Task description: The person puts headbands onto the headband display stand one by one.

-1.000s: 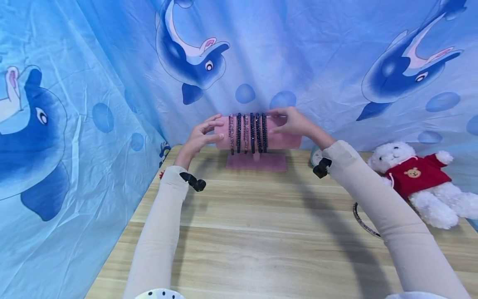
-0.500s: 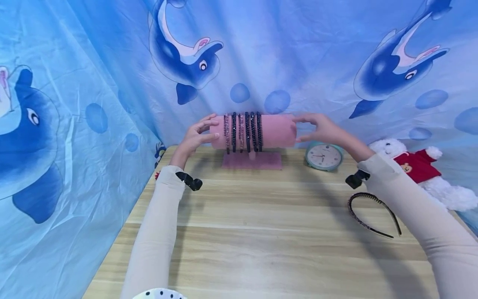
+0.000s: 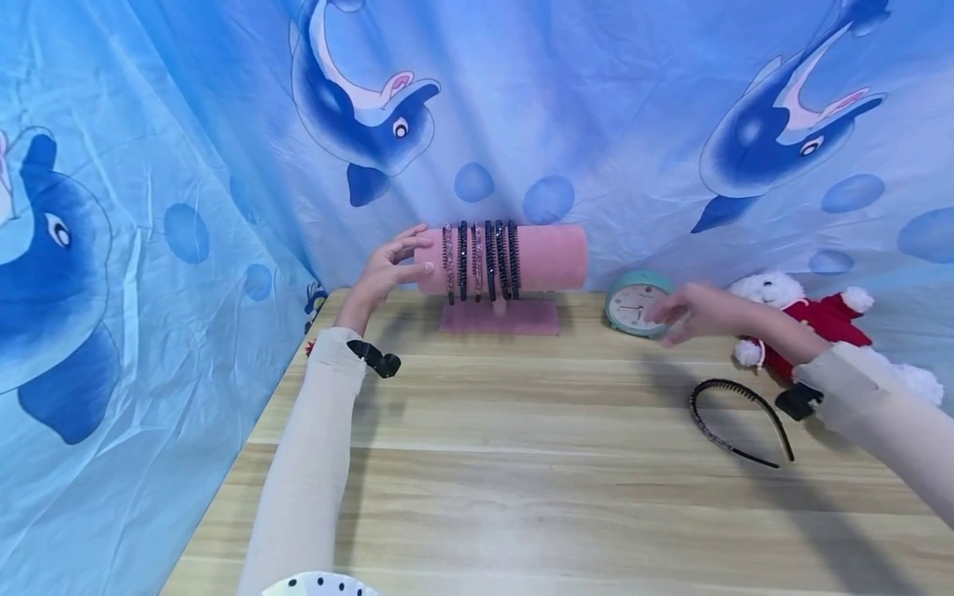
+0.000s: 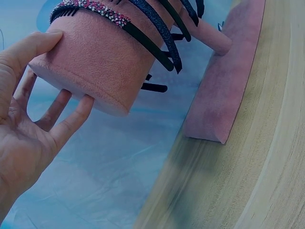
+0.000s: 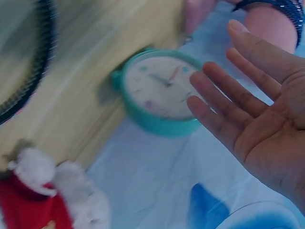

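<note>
A pink T-shaped headband stand point(image 3: 551, 258) is at the back of the table, with several glittery headbands point(image 3: 489, 261) round the left half of its roll. My left hand point(image 3: 382, 271) holds the roll's left end, thumb on the curved side and fingertips against the end, as the left wrist view shows on the pink roll point(image 4: 90, 62). My right hand point(image 3: 708, 314) is in the air by the clock, holding nothing. Its fingers are spread and slightly bent in the right wrist view. A single headband point(image 3: 705, 430) lies on the table below the right hand.
A round green clock point(image 3: 629, 305) stands right of the stand, partly behind the right fingers. At the far right, a white teddy bear point(image 3: 838, 321) in a red sweater is partly covered by the right forearm. A blue dolphin-print curtain point(image 3: 611, 124) hangs behind the wooden table point(image 3: 462, 497).
My right hand has left the headbands, slid off past the roll's right end, then moved right and down to beside the clock. The left hand stays at the roll's left end.
</note>
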{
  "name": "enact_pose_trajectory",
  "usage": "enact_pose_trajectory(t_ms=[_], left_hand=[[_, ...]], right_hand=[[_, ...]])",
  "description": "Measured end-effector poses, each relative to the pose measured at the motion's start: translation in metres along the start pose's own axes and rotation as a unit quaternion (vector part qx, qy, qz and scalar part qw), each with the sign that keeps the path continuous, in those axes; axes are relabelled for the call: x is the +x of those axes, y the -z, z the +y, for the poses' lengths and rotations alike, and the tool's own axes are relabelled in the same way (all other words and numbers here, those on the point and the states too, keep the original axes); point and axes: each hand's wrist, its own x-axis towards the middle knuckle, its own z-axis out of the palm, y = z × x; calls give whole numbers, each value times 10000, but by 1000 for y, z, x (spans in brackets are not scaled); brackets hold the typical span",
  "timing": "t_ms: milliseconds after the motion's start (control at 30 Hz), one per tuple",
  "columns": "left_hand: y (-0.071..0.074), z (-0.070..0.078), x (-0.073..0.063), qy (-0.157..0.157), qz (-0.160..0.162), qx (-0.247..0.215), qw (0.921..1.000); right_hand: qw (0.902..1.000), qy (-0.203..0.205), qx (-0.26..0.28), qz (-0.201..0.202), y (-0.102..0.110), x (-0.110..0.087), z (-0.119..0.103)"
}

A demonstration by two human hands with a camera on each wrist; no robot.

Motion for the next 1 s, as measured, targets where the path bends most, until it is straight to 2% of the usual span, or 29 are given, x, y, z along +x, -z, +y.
enact_pose_trajectory(t_ms=[233,433,733,867,1000], left_hand=[[0,0,-1,86,-5,-40,10000],[-1,0,-1,19,0,-107,9999],[1,-2,0,-24,20,-147,9999],[1,-3,1,-53,-3,-118,9999],[1,-4,2,-86,-3,-44,10000]], right_hand=[[9960,-534,315,-641,-8,-24,35],[9905,-809,429,-1025,-15,-35,59],[9841,-814,751,-1389,-23,-41,75],[9773,-1017,1065,-1526,-25,-42,82],[9753,-1205,1061,-1516,-29,-42,89]])
